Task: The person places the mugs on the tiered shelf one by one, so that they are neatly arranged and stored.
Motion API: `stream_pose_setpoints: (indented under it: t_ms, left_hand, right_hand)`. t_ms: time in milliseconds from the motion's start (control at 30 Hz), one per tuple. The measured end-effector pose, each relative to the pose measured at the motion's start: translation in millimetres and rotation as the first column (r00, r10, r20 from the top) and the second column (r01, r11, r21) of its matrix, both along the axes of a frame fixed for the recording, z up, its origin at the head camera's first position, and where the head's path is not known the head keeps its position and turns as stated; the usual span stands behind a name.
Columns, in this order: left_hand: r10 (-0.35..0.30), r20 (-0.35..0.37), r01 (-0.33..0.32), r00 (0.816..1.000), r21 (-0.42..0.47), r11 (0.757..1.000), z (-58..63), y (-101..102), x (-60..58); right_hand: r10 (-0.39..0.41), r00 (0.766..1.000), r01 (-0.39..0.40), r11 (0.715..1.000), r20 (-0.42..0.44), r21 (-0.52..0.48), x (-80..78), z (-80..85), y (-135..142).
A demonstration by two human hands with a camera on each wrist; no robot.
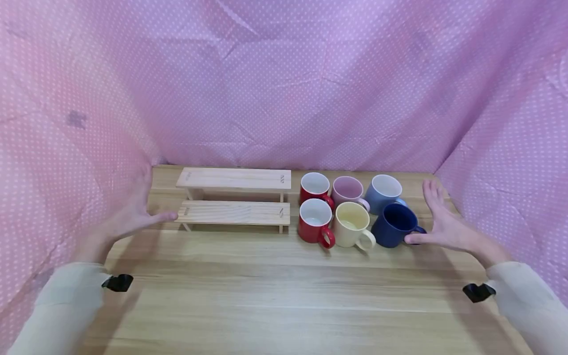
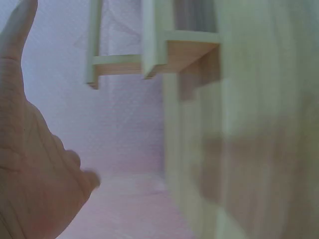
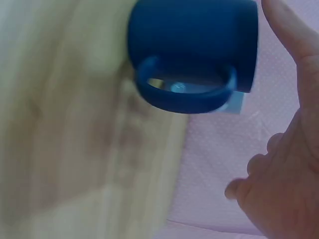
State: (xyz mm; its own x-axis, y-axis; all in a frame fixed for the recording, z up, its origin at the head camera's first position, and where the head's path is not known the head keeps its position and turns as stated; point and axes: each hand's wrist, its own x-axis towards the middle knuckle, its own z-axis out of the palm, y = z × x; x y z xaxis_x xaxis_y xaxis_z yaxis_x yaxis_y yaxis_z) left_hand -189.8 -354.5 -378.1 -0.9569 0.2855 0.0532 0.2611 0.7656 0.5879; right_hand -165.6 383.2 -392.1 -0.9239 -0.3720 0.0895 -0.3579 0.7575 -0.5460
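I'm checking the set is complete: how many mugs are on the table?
6, in two rows on the table. Back row, left to right: red mug, pink mug, light blue mug. Front row: second red mug, cream mug, dark blue mug. No others seem hidden.

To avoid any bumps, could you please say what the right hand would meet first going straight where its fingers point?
The right hand would probably meet the dotted pink cloth first, though depth is unclear.
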Motion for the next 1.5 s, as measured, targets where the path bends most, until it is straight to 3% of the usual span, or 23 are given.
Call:
stream_pose_setpoints:
  t_ms: [67, 167, 333, 433, 700, 967, 1067, 1167, 1367, 1500]
  left_hand:
    - [-0.015, 0.038, 0.012, 0.999, 0.082, 0.997, -10.6, 0, -1.3]
    - [-0.014, 0.117, -0.003, 0.993, 0.139, 0.99, -24.7, 1, -3.9]
    - [-0.027, 0.25, -0.023, 0.968, 0.195, 0.98, -42.4, 6, -9.6]
    - [-0.06, 0.254, -0.002, 0.965, 0.236, 0.972, -50.7, 10, -11.8]
    - [-0.106, 0.263, -0.001, 0.959, 0.378, 0.926, -61.3, 16, -13.8]
    - [-0.116, 0.244, 0.021, 0.963, 0.359, 0.933, -71.1, 21, -16.4]
    - [-0.089, 0.229, 0.009, 0.969, 0.329, 0.944, -74.8, 23, -16.2]
    - [-0.055, 0.21, -0.02, 0.976, 0.342, 0.94, -77.9, 23, -15.7]
    - [-0.021, 0.199, -0.064, 0.98, 0.409, 0.91, -84.1, 19, -15.5]
    - [-0.057, 0.211, -0.062, 0.976, 0.516, 0.854, -88.5, 19, -16.4]
  right_hand:
    - [-0.002, 0.999, 0.006, 0.998, 0.051, -0.068, 4.9, -5.0, 2]
    - [0.022, 0.993, 0.004, 0.977, 0.119, -0.214, 9.9, -14.6, 3]
    - [0.075, 0.981, 0.014, 0.895, 0.182, -0.445, 13.4, -31.6, -1]
    - [0.069, 0.982, 0.029, 0.867, 0.177, -0.498, 15.1, -38.5, -5]
    - [0.053, 0.989, 0.029, 0.84, 0.136, -0.541, 15.3, -47.1, -8]
    - [0.058, 0.994, -0.004, 0.866, 0.092, -0.5, 19.9, -50.3, -2]
    - [0.033, 0.994, 0.023, 0.869, 0.103, -0.494, 22.8, -51.7, -1]
    - [-0.018, 0.993, 0.072, 0.884, 0.12, -0.461, 25.8, -52.8, 0]
    - [-0.084, 0.983, 0.146, 0.899, 0.165, -0.413, 29.3, -53.1, 5]
    - [-0.108, 0.979, 0.167, 0.914, 0.173, -0.371, 31.0, -51.6, 8]
